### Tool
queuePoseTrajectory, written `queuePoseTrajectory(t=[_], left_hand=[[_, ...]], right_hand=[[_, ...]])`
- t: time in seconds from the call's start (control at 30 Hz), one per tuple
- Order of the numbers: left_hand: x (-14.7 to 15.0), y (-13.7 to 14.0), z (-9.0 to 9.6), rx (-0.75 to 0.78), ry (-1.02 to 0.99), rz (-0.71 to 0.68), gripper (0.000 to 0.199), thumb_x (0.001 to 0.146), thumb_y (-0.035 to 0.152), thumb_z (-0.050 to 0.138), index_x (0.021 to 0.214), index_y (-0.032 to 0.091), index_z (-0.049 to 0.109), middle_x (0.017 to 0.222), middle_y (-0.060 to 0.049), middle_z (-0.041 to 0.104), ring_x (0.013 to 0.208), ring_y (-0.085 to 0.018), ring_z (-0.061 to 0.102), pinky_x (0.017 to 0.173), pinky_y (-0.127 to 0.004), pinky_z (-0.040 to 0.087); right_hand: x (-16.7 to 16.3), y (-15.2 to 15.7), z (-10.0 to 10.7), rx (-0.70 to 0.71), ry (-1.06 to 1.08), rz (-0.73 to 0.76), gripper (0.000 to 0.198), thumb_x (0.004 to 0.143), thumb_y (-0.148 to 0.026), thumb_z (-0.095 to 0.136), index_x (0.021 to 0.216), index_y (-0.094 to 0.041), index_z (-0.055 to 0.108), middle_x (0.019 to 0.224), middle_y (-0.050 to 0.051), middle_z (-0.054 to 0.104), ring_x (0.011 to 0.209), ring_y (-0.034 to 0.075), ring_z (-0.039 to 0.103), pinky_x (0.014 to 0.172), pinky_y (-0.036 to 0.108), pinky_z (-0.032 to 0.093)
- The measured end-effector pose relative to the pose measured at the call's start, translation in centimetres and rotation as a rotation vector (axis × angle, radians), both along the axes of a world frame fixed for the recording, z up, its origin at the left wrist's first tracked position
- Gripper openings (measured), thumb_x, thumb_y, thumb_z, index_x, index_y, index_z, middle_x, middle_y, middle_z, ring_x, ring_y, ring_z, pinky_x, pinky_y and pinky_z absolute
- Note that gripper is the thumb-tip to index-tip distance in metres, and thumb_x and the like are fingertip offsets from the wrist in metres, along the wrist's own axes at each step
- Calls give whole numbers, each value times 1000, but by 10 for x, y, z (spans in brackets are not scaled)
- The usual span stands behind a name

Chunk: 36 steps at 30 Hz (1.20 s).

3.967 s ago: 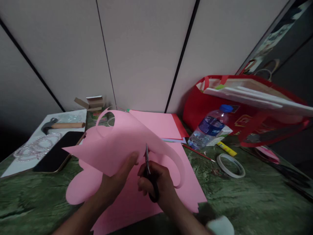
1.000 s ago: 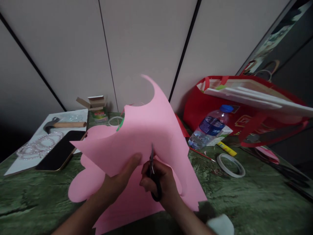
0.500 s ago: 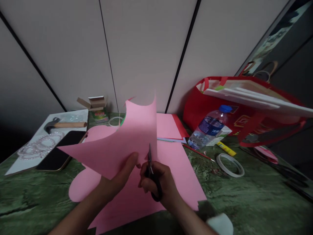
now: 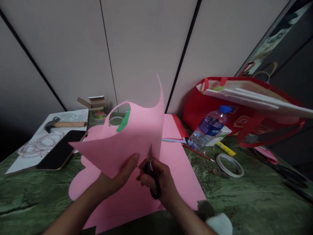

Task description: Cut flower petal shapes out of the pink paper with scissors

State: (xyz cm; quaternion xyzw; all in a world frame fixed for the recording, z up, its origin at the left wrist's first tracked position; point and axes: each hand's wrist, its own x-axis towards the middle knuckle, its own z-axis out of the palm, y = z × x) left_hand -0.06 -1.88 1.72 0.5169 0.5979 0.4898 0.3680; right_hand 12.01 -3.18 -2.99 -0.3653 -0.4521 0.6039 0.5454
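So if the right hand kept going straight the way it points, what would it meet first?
Probably the curved pink paper sheet: the black-handled metal scissors in the right hand overlap it in view, though depth is unclear.

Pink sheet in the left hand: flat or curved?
Curved. The pink sheet visibly bows where the left hand holds it up, and a thin tip at its upper edge sweeps upward.
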Motion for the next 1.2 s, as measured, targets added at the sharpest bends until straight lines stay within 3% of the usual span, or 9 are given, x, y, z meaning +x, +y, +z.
queuePoseTrajectory(t=[0.2,0.5,0.67,0.93,1.2], left_hand=[[2,1,6,-124,-44,4,17,62,36,66,63,20,60,61,-1,67,64,-20,64,62,-30,53],[4,4,3,-128,-72,7,14,63,31,64,69,19,61,64,-2,68,68,-21,65,64,-30,53],[1,4,-1,-88,-23,-19,23,62,38,64,75,18,61,72,-5,69,74,-23,65,68,-33,53],[-1,5,-5,-49,-56,-40,23,60,39,65,71,19,60,68,-3,68,70,-22,64,67,-32,52],[2,3,4,-61,-92,-77,13,64,31,63,60,21,57,60,0,65,64,-19,63,64,-29,51]], right_hand=[[3,3,-3,-9,-15,-33,17,61,-25,69,71,-18,57,57,-5,49,52,10,47,51,24,38],[4,6,-5,17,-54,-36,20,61,-27,70,72,-16,57,57,-3,51,52,10,45,49,23,35],[4,5,-7,34,-46,-33,19,63,-27,70,73,-16,57,57,-4,49,52,10,46,49,23,34],[4,4,-4,38,-62,-41,20,64,-29,69,73,-15,58,55,-5,46,48,8,42,46,22,32],[5,4,-6,25,-43,-31,18,64,-26,69,74,-16,57,55,-5,47,46,8,41,45,21,32]])
